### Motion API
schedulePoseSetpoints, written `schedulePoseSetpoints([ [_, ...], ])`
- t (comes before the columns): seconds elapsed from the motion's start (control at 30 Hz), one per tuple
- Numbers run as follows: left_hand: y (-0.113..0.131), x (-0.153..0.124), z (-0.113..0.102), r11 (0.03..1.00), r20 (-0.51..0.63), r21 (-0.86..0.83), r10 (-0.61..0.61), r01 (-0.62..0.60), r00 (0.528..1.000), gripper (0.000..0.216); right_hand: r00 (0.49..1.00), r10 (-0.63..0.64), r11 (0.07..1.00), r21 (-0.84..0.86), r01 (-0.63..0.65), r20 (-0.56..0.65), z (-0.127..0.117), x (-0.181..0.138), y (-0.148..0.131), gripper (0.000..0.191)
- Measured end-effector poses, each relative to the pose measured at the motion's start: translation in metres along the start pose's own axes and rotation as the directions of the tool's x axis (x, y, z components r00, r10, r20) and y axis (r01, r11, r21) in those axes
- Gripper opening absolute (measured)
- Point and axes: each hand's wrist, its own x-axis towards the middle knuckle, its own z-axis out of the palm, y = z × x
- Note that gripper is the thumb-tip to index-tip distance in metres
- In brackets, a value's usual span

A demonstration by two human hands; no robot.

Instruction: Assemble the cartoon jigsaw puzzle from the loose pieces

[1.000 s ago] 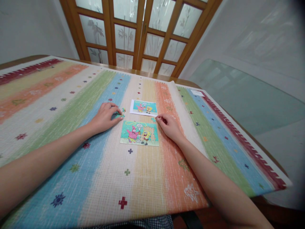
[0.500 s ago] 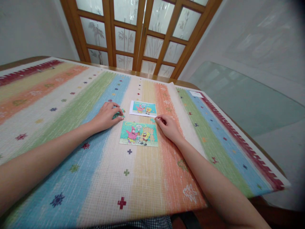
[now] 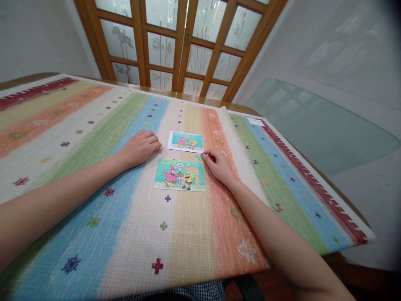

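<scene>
A jigsaw puzzle (image 3: 163, 177) lies on the striped tablecloth, showing pink, grey and yellow cartoon figures; a bare tan patch shows in its upper right part. Just beyond it is a printed picture card (image 3: 187, 141) with the same scene. My left hand (image 3: 142, 146) rests left of the card, fingers curled down and pressed together; whatever is under them is hidden. To the right of the card, my right hand (image 3: 217, 164) is closed in a pinch, with a small turquoise puzzle piece (image 3: 198, 157) at its fingertips, between card and puzzle.
The striped tablecloth (image 3: 134, 234) covers a wooden table. A small white label (image 3: 255, 121) lies near the far right corner. Beyond the table stand wooden doors with frosted panes (image 3: 161, 50). A greenish glass panel (image 3: 300, 125) is against the right wall.
My left hand has curled over the small turquoise pieces that showed by its fingers, and they are now hidden. My right hand keeps its pinch. The whole view has shifted slightly.
</scene>
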Motion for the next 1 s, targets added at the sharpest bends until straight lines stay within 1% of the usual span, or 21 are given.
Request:
schedulePoseSetpoints([
  [0.07,-0.001,0.003,0.001,0.999,0.017,0.039,-0.007,0.006,1.000,0.037,1.000,0.000,1.000,-0.002,-0.001,-0.009,0.000,0.000,0.000,0.023],
  [0.1,-0.001,0.004,0.001,0.999,0.016,0.028,-0.020,0.019,1.000,0.037,1.000,-0.002,1.000,-0.005,0.002,-0.024,0.000,0.000,0.000,0.023],
  [0.2,0.004,0.010,-0.004,0.987,-0.044,-0.122,-0.113,0.107,0.993,0.036,0.992,-0.046,0.999,-0.016,0.044,-0.115,-0.002,-0.002,-0.006,0.021],
  [0.27,0.016,0.014,-0.011,0.959,-0.102,-0.233,-0.187,0.160,0.977,0.037,0.982,-0.102,0.995,-0.009,0.102,-0.158,-0.005,-0.004,-0.015,0.020],
  [0.3,0.024,0.016,-0.016,0.951,-0.119,-0.258,-0.203,0.167,0.972,0.039,0.979,-0.130,0.991,0.009,0.133,-0.158,-0.007,-0.006,-0.021,0.020],
  [0.33,0.033,0.018,-0.021,0.953,-0.132,-0.263,-0.190,0.150,0.973,0.040,0.977,-0.154,0.986,0.039,0.161,-0.146,-0.008,-0.008,-0.028,0.019],
  [0.43,0.063,0.023,-0.035,0.968,-0.154,-0.237,-0.116,0.077,0.981,0.041,0.981,-0.189,0.965,0.176,0.195,-0.051,-0.013,-0.016,-0.049,0.017],
  [0.5,0.080,0.025,-0.042,0.974,-0.183,-0.222,-0.083,0.041,0.980,0.042,0.984,-0.177,0.950,0.263,0.166,0.018,-0.014,-0.022,-0.061,0.018],
  [0.57,0.092,0.026,-0.045,0.976,-0.219,-0.216,-0.082,0.033,0.972,0.042,0.989,-0.138,0.931,0.348,0.110,0.055,-0.014,-0.026,-0.069,0.017],
  [0.67,0.102,0.026,-0.044,0.974,-0.238,-0.222,-0.103,0.049,0.966,0.042,0.995,-0.053,0.887,0.463,0.009,0.083,-0.008,-0.029,-0.074,0.016],
  [0.77,0.106,0.027,-0.041,0.963,-0.216,-0.263,-0.119,0.060,0.969,0.041,0.993,0.004,0.853,0.518,-0.063,0.115,-0.003,-0.030,-0.072,0.018],
  [0.8,0.106,0.027,-0.040,0.958,-0.209,-0.282,-0.124,0.061,0.970,0.041,0.993,0.004,0.854,0.516,-0.065,0.119,-0.003,-0.030,-0.071,0.018],
  [0.87,0.107,0.026,-0.038,0.943,-0.197,-0.327,-0.127,0.057,0.972,0.039,0.993,-0.031,0.887,0.461,-0.025,0.113,-0.008,-0.029,-0.068,0.015],
  [0.93,0.107,0.023,-0.038,0.921,-0.184,-0.389,-0.112,0.032,0.977,0.036,0.989,-0.107,0.943,0.326,0.069,0.100,-0.019,-0.028,-0.065,0.011],
  [1.0,0.107,0.018,-0.038,0.887,-0.150,-0.462,-0.059,-0.017,0.987,0.031,0.966,-0.224,0.966,0.160,0.203,0.129,-0.031,-0.027,-0.061,0.010],
])
